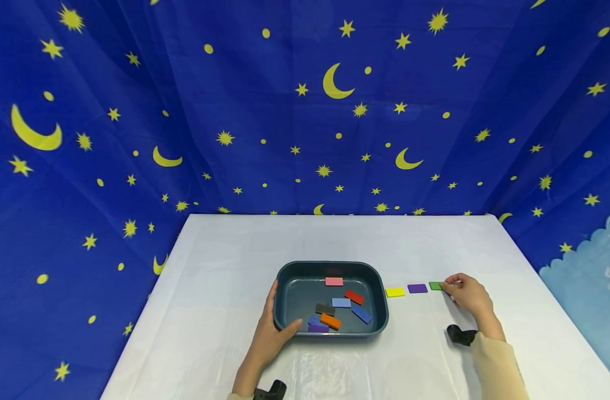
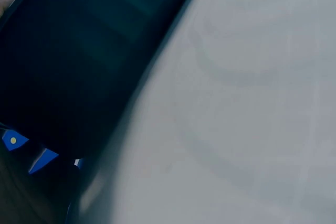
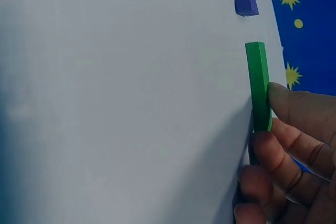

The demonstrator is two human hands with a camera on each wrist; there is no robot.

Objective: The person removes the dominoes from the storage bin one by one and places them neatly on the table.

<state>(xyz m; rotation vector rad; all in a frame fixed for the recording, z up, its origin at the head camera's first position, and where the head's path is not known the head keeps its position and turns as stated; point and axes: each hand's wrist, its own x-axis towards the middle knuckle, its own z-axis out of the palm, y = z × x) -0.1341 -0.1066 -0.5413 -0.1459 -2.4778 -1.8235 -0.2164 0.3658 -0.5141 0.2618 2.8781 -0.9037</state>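
Observation:
A dark teal plastic tray (image 1: 297, 294) holds several small flat blocks, among them a pink block (image 1: 334, 281), a red block (image 1: 354, 297) and an orange block (image 1: 330, 321). My left hand (image 1: 271, 333) grips its left side, fingers along the outer wall and thumb over the front-left rim. Right of the tray, a yellow block (image 1: 395, 292) and a purple block (image 1: 417, 288) lie spaced in a row. At that row's right end, my right hand (image 1: 468, 295) pinches a green block (image 3: 258, 85) at the table surface. The left wrist view mostly shows the tray's dark wall.
White sheeting covers the table (image 1: 225, 250). A blue curtain (image 1: 265, 111) with yellow stars and moons hangs behind it and along both sides. Light-blue patterned cloth (image 1: 595, 278) is at the far right. Each wrist wears a black device (image 1: 461, 335).

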